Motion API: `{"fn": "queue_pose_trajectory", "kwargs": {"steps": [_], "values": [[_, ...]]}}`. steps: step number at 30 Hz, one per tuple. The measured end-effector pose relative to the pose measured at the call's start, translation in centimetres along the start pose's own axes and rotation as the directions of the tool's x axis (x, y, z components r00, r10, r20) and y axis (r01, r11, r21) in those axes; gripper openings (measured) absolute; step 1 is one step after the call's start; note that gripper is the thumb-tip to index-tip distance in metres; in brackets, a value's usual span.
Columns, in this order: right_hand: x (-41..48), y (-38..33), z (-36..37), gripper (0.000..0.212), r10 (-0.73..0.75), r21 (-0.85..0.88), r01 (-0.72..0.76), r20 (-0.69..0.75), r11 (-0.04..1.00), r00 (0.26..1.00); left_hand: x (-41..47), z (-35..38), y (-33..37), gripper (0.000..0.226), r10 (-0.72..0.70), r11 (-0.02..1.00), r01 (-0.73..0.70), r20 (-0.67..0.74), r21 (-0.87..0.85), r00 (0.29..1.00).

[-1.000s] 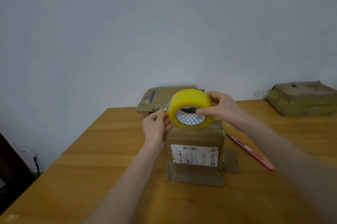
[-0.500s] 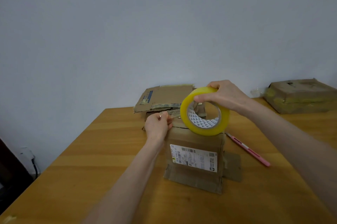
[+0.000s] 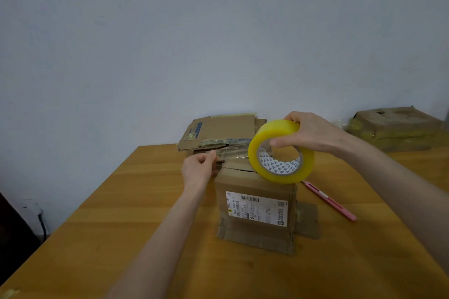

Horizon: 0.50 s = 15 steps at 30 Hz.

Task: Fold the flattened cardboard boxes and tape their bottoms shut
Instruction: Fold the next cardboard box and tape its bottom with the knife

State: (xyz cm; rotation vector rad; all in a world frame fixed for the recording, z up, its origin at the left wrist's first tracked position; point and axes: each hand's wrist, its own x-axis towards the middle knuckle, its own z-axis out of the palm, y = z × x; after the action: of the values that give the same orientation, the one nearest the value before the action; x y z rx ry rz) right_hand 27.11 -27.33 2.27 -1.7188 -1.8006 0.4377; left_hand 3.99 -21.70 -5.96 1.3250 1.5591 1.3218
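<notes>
A brown cardboard box stands upright near the middle of the wooden table, its labelled side facing the near edge and its lower flaps splayed flat on the tabletop. The right hand grips the roll of yellow tape from above, fingers over the outer rim and thumb hooked inside the core, holding the roll on edge at the box's top right corner. The left hand is just left of the box's top far edge, its thumb and fingertips pinched together on the free end of the tape strip, which runs clear and shiny from that pinch across to the roll. Behind the box, at the far edge of the table, lies a stack of flattened cardboard. A pink utility knife lies on the table just right of the box. Well apart at the far right sits a taped-up box.
</notes>
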Motion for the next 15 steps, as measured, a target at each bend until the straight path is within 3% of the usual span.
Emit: {"fn": "queue_pose_trajectory", "kwargs": {"steps": [5, 9, 12, 14, 15], "values": [[-1.0, 0.9, 1.0, 0.049, 0.028, 0.169, -0.023, -0.024, 0.985, 0.999, -0.2, 0.0, -1.7, 0.030, -0.050, 0.997, 0.048, 0.026, 0.057, 0.998], [-1.2, 0.6, 1.3, 0.046, -0.005, 0.131, 0.011, -0.048, 0.991, 0.999, 0.1, 0.0, -2.3, 0.032, -0.052, 0.994, 0.046, 0.059, 0.104, 0.997], [-1.2, 0.5, 1.6, 0.045, -0.025, 0.125, 0.031, -0.051, 0.992, 0.998, 0.5, -0.2, -3.2, 0.033, -0.148, 0.982, 0.124, 0.175, 0.142, 0.973], [-1.2, 0.7, 1.7, 0.043, -0.023, 0.146, 0.032, -0.059, 0.989, 0.998, 0.8, -0.8, -3.5, 0.048, -0.181, 0.948, 0.119, 0.193, 0.296, 0.964], [-1.3, 0.7, 1.7, 0.043, -0.022, 0.153, 0.032, -0.063, 0.988, 0.998, 1.0, -1.1, -3.6, 0.056, -0.111, 0.908, 0.032, 0.167, 0.417, 0.980]]}}
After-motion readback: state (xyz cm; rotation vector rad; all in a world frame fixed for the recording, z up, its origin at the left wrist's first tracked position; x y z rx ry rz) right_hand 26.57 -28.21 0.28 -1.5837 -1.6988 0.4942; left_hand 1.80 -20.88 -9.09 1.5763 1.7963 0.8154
